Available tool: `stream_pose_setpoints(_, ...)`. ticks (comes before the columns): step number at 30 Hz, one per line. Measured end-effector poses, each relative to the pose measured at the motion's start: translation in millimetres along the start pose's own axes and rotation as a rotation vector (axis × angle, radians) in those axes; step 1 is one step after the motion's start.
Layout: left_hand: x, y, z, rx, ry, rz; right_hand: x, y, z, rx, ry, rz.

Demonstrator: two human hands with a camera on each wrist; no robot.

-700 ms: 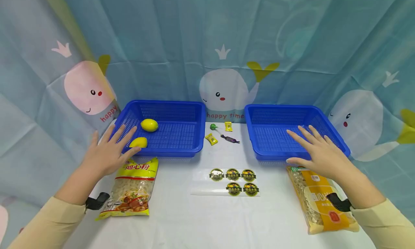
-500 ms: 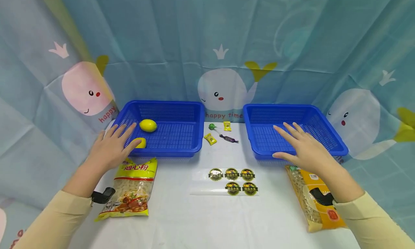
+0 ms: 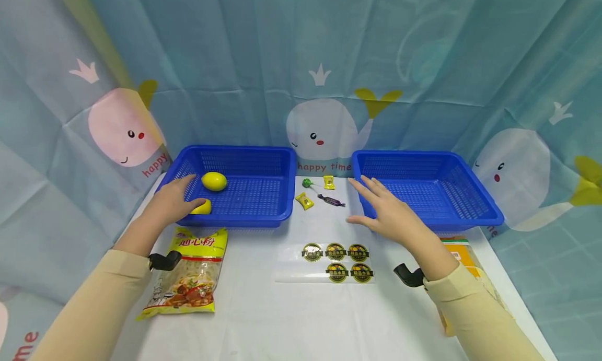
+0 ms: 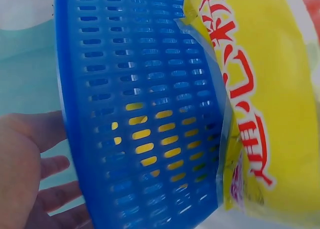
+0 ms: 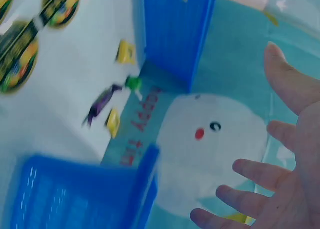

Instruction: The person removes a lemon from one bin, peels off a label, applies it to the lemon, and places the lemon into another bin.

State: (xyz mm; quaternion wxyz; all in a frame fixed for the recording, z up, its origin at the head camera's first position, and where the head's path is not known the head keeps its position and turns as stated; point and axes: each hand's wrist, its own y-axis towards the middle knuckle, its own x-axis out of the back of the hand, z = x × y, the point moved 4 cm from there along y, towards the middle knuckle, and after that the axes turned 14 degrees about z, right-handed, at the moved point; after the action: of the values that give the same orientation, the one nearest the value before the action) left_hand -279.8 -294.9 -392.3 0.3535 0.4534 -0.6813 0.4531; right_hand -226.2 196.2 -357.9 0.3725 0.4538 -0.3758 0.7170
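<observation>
Left of centre in the head frame, your left hand (image 3: 170,201), loosely spread, overlaps the left basket (image 3: 244,220) beside the lower lemon (image 3: 206,208); contact is unclear. Right of centre, your right hand (image 3: 389,213) spreads wide, unladen, near the right basket (image 3: 418,194).

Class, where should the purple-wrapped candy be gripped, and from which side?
Pinch the purple-wrapped candy across its thicker middle, probably best from above on its near side: it lies flat, long and narrow with thin twisted ends, and a yellow sweet lies beyond it.
</observation>
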Motion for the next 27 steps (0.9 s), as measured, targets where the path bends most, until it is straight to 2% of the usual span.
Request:
stream_pose_setpoints(6,-2.0,8.2,2.4,0.020,-0.057,0.036,-12.3,21.8,22.5,0.051,0.073,-0.002)
stream_pose_setpoints(12,-7.5,17.9,10.9,0.117,-0.055,0.080,-23.8,44.8,44.4,0.114,0.170,0.005)
stream_pose_setpoints(19,-17.2,27.9,20.6,0.203,-0.100,0.199,-45.4,75.5,67.0,0.155,0.279,0.038)
stream_pose_setpoints(23,-18.4,31.0,20.4,0.233,-0.095,0.228,-60.7,88.0,76.4,0.159,0.327,0.053)
stream_pose_setpoints(27,-18.1,30.9,20.0,0.233,-0.085,0.232,-71.2,96.1,86.7,0.184,0.346,0.053)
